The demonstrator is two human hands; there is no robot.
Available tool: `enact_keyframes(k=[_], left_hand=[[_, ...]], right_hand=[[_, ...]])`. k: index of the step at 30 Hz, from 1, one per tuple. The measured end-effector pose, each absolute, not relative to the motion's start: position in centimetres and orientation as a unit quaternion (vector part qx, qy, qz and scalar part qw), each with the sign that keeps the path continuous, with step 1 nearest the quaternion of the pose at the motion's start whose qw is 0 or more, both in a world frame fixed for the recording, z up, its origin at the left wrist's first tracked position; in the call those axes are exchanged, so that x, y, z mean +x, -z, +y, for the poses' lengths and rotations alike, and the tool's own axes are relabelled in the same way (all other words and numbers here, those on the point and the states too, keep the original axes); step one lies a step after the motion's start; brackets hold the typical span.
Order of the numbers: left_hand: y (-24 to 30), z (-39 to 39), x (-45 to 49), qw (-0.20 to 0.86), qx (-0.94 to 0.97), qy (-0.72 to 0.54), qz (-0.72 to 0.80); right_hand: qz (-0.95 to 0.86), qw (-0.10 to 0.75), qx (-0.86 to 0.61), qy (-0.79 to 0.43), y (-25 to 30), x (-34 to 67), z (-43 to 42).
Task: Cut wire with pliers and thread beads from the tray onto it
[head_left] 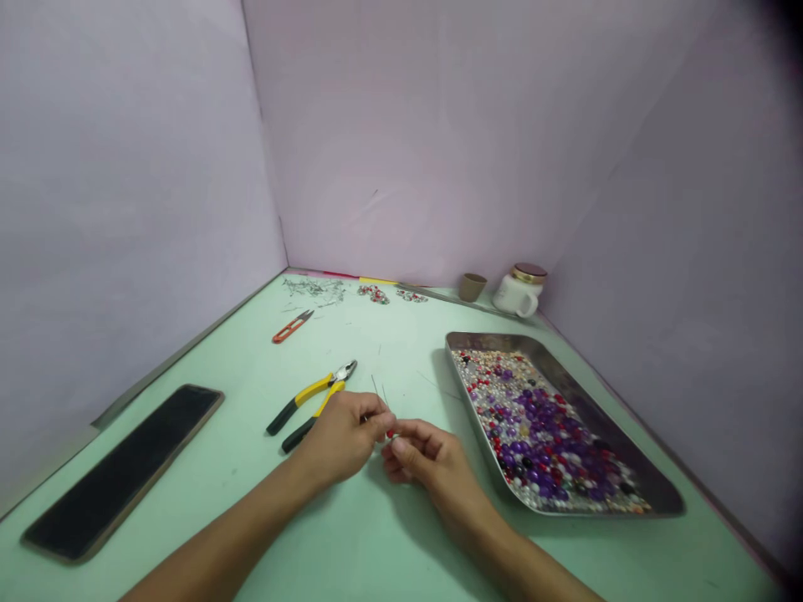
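Note:
My left hand (351,435) is closed in a pinch, with thin wire ends (379,388) sticking up past its fingertips. Against it, my right hand (430,460) pinches around a small red bead (390,434) that shows between the two hands. How the wire runs through the bead is hidden by the fingers. Pliers with yellow and black handles (304,390) lie just beyond my left hand, jaws pointing away. To the right of my hands stands a metal tray (665,500) full of purple, red, clear and black beads.
A black phone-like slab (125,468) lies at the left. Farther back are orange thread snips (292,327), a heap of wire pieces (314,288) and beaded clusters (374,294). A brown cup (473,287) and a lidded white mug (519,294) stand by the back wall.

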State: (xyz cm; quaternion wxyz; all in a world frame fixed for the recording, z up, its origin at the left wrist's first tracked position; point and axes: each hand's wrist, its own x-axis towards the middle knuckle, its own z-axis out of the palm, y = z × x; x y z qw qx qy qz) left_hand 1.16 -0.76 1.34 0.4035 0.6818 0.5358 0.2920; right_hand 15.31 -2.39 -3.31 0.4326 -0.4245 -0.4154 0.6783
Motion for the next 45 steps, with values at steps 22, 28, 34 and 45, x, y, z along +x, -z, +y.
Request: enact_keyframes(k=[22,28,34,45], left_hand=[[-1.6,-1.1,1.0,0.313,0.740,-0.191,0.563],[-1.6,-1.1,1.2,0.280,0.739,-0.202,0.578],[-1.4,-0.8,0.7,0.329,0.727,-0.220,0.561],[-1.4,-0.7,1.0,0.301,0.741,-0.243,0.549]], right_hand=[[-0.390,0.447,-0.453,-0.666,2.2,15.6,-2.2],[-0.407,0.464,-0.454,-0.643,2.4,15.7,-2.2],[-0.462,0.455,-0.478,-0.592,1.9,15.8,-2.1],[-0.495,0.411,-0.441,-0.626,2.8,15.8,-2.1]])
